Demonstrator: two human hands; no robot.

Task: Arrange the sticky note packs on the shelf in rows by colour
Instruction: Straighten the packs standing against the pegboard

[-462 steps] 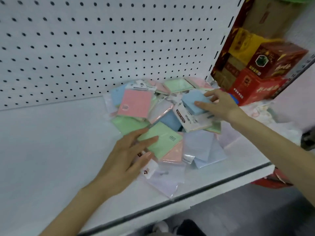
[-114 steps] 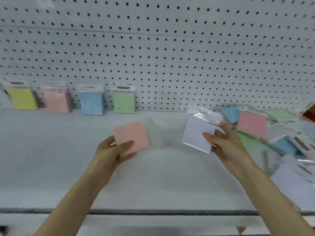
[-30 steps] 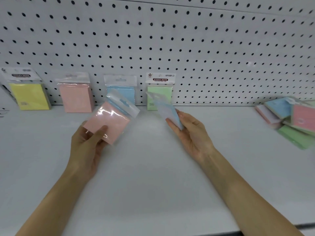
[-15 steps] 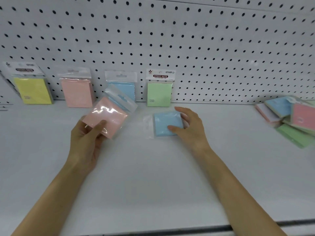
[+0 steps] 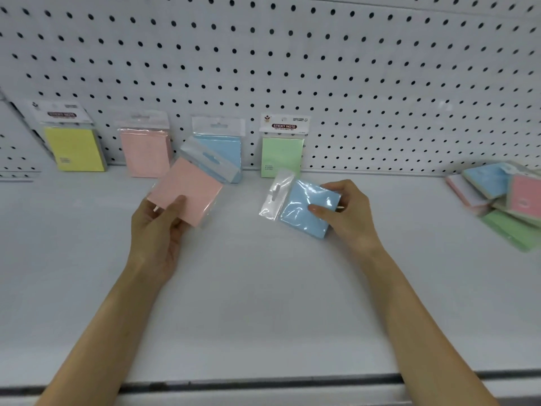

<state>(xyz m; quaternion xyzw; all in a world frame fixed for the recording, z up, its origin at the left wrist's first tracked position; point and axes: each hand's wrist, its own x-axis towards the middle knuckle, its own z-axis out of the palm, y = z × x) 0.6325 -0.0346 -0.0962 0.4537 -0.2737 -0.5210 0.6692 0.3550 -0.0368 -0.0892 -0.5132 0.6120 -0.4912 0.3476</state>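
Note:
My left hand (image 5: 158, 230) holds a pink sticky note pack (image 5: 187, 190) tilted above the white shelf (image 5: 263, 288). My right hand (image 5: 347, 218) grips a blue pack (image 5: 301, 212) in clear wrap, thumb on top, just in front of the green pack. Against the pegboard stand a yellow pack (image 5: 74, 148), a pink pack (image 5: 143, 150), a blue pack (image 5: 225, 148) partly hidden by the held pink one, and a green pack (image 5: 281, 150).
A loose pile of mixed packs (image 5: 503, 200) lies at the right end of the shelf. The white pegboard (image 5: 292, 68) backs the shelf. The shelf's front edge (image 5: 263, 385) runs along the bottom of the view.
My right hand has picked the blue pack up off the shelf and turned it. My left hand with the pink pack has barely moved.

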